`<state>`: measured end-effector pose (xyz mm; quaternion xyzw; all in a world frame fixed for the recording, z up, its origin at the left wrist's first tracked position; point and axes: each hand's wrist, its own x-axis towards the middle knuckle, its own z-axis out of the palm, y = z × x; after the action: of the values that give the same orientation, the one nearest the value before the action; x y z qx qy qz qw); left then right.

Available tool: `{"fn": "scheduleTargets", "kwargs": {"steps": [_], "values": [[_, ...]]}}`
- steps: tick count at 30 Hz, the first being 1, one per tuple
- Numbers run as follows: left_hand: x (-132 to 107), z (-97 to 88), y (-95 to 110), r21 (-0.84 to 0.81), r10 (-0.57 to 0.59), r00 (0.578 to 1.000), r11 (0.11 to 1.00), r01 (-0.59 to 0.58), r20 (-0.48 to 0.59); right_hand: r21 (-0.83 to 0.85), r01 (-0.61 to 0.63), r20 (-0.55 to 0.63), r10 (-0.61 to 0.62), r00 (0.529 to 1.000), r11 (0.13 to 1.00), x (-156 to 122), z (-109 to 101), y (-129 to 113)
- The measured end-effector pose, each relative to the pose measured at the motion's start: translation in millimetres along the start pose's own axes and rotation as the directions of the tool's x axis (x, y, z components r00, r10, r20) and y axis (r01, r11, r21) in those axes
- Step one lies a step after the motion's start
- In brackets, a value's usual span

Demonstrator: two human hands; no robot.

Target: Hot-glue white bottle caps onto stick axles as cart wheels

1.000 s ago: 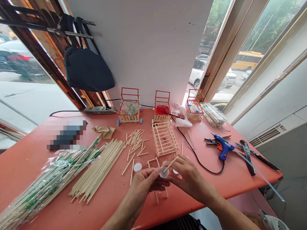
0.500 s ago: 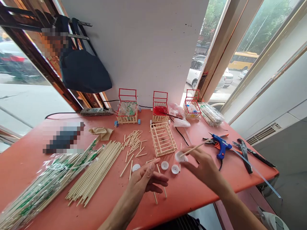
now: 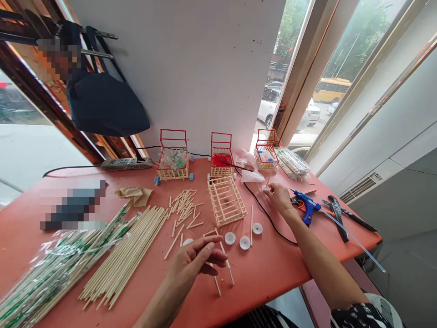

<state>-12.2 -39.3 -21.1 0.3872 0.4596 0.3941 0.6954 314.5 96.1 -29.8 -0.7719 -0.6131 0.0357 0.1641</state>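
Observation:
My right hand (image 3: 280, 198) is stretched out to the far right of the red table (image 3: 273, 269), just left of the blue glue gun (image 3: 307, 206). Its fingers pinch a short wooden stick with a white cap (image 3: 266, 186) on it. My left hand (image 3: 196, 258) hovers low over the table's front, fingers loosely apart and holding nothing, above a small frame of sticks (image 3: 221, 264). Several loose white caps (image 3: 244, 243) lie between my hands. A stick-built crate (image 3: 226, 200) lies on its side behind them.
Three small stick carts with red handles (image 3: 173, 157) stand along the back wall. Long stick bundles (image 3: 126, 255) and wrapped ones (image 3: 51, 273) fill the left. A black cable (image 3: 269, 218), pliers and a cutter (image 3: 337, 214) lie at the right. Short cut sticks (image 3: 184, 205) are scattered mid-table.
My right hand carried the stick with its cap away from my left hand, up and to the right toward the glue gun. My left hand let go and stayed low; the view turned right.

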Motion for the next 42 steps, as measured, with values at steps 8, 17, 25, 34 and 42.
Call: {"fn": "scheduleTargets", "kwargs": {"steps": [8, 17, 25, 34, 42], "values": [[2.6, -8.9, -4.7, 0.005, -0.015, 1.0, 1.0, 0.015, 0.011, -0.121, -0.104, 0.095, 0.116, 0.989, 0.987, -0.4, 3.6, -9.8], [2.2, -9.4, -3.2, 0.025, -0.001, 1.0, 1.0, 0.001, 0.015, -0.163, -0.113, 0.118, 0.133, 0.984, 0.98, -4.6, 0.8, -15.1], [11.6, -16.7, -3.0, 0.18, 0.122, 0.989, 0.974, -0.136, 0.089, -0.13, -0.098, 0.15, 0.117, 0.982, 0.987, 1.9, 0.3, -5.4], [19.8, -19.6, -12.5, 0.243, 0.136, 0.976, 0.954, -0.175, 0.167, -0.063, -0.078, 0.116, 0.085, 0.99, 0.995, 6.0, 4.8, -1.2], [19.7, -24.8, -14.1, 0.253, 0.13, 0.979, 0.953, -0.166, 0.154, -0.059, -0.094, 0.085, 0.098, 0.992, 0.994, 5.9, 2.9, -4.4]]}}
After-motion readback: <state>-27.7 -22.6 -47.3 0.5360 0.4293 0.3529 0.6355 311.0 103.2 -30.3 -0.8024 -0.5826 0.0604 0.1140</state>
